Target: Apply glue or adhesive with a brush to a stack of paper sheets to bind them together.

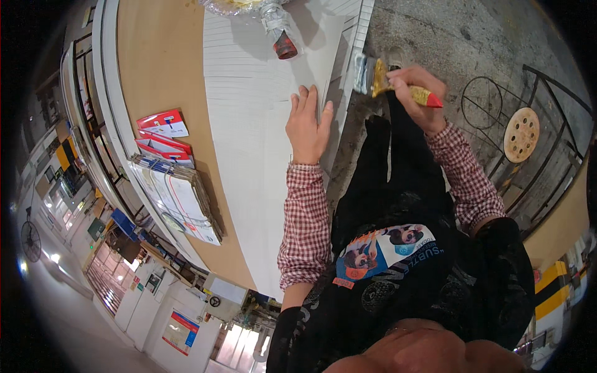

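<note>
My left hand [306, 127] lies flat, fingers stretched out, on white paper sheets [249, 149] that overlap along the table's right edge. Nothing is gripped in it. Off that edge and over the floor, my right hand [418, 93] is closed around a paintbrush [378, 79]. The brush has a yellow handle with a red end, and its pale bristles point left, toward the paper. Beyond my left hand, a plastic-wrapped object [273, 22] with a dark red end rests on the sheets; its far part is cut off by the picture's top.
Red-and-white folded cartons [165, 140] and a tied stack of printed sheets [177, 196] lie on the brown tabletop [161, 56] to the left. At the right, a round stool seat with holes [521, 135] stands beside a dark metal frame [563, 124] on the concrete floor.
</note>
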Motion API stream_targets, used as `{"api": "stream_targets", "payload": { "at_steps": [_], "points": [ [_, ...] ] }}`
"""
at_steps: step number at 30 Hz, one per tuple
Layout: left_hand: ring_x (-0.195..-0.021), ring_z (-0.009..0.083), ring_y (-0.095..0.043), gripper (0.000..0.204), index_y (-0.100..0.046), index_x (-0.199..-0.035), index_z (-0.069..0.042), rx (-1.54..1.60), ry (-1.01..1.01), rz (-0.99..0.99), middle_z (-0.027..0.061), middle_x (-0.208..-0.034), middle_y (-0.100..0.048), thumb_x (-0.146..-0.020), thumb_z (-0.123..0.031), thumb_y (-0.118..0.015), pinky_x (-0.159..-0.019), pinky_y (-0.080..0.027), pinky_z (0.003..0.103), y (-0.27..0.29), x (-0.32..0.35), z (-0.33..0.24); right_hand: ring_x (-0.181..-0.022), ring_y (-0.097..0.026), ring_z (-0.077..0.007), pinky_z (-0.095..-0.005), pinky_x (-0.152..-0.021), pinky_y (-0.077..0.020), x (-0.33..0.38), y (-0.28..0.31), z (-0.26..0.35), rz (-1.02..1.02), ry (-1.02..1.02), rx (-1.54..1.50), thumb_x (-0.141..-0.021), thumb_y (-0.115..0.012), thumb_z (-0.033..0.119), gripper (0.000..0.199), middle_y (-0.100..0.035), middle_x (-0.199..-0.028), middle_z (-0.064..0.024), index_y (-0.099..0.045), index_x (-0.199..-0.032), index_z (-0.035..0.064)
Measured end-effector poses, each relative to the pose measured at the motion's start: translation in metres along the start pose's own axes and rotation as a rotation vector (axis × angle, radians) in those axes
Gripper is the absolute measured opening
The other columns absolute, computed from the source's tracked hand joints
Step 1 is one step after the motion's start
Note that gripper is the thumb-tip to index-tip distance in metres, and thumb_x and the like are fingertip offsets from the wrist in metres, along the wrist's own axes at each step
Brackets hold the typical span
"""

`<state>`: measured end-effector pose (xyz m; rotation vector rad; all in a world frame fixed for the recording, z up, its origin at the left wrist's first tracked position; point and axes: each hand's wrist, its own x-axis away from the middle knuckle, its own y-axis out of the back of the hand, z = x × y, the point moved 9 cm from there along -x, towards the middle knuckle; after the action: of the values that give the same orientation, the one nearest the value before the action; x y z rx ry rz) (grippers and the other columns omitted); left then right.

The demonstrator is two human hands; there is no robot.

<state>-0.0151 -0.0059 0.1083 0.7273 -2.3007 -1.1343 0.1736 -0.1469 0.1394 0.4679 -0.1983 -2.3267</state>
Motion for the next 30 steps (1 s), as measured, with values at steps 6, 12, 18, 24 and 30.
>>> {"api": "stream_targets", "payload": {
  "at_steps": [6, 12, 18, 24, 30],
  "points": [
    [-0.124, 0.0481, -0.041, 0.06, -0.05, -0.129, 0.0, -0.177, 0.031, -0.102, 0.027, -0.132, -0.048, -0.084, -0.039, -0.062, -0.101, -0.038, 0.045, -0.014, 0.01, -0.004, -0.072, -0.064, -0.0183, -0.0303, -0.066, -0.0506, 0.018, 0.02, 0.015, -0.007, -0.093, -0.045, -0.082, -0.061, 0.004, 0.007, -0.068, -0.083, -0.012, -0.064, -0.079, -0.0023],
    [-0.138, 0.0487, -0.01, 0.103, -0.019, -0.145, 0.001, -0.291, 0.283, -0.186, 0.0305, -0.15, -0.008, -0.072, -0.048, -0.072, -0.107, -0.016, 0.06, -0.043, 0.044, 0.005, -0.072, -0.063, -0.0179, -0.0306, -0.066, -0.0505, 0.022, 0.04, 0.011, -0.034, -0.108, -0.031, -0.083, -0.061, 0.006, 0.01, -0.068, -0.082, -0.0114, -0.064, -0.077, -0.002],
    [-0.134, 0.0512, -0.02, 0.085, -0.026, -0.143, 0.0, -0.318, 0.174, -0.05, 0.0313, -0.147, -0.019, -0.08, -0.041, -0.067, -0.107, -0.025, 0.053, -0.029, 0.069, 0.02, -0.075, -0.063, -0.0179, -0.0301, -0.067, -0.0502, 0.014, 0.029, 0.014, -0.036, -0.012, 0.008, -0.085, -0.061, 0.009, 0.012, -0.068, -0.084, -0.0114, -0.064, -0.08, -0.0017],
    [-0.126, 0.0467, -0.039, 0.062, -0.043, -0.135, -0.001, -0.095, 0.072, 0.02, 0.0292, -0.136, -0.042, -0.085, -0.032, -0.063, -0.103, -0.036, 0.043, 0.003, 0.062, 0.03, -0.076, -0.065, -0.0173, -0.0276, -0.065, -0.0516, -0.006, 0.014, 0.016, -0.075, 0.146, 0.017, -0.084, -0.061, 0.008, 0.009, -0.068, -0.087, -0.0116, -0.065, -0.084, -0.0012],
    [-0.124, 0.0431, -0.044, 0.054, -0.051, -0.129, -0.001, 0.018, 0.076, 0.033, 0.0273, -0.132, -0.047, -0.086, -0.031, -0.062, -0.102, -0.038, 0.042, 0.009, 0.058, 0.033, -0.073, -0.064, -0.0164, -0.0273, -0.063, -0.0507, 0.008, -0.01, 0.01, -0.021, 0.09, 0.004, -0.083, -0.062, 0.007, 0.008, -0.067, -0.081, -0.009, -0.065, -0.081, -0.0011]
  ]
}}
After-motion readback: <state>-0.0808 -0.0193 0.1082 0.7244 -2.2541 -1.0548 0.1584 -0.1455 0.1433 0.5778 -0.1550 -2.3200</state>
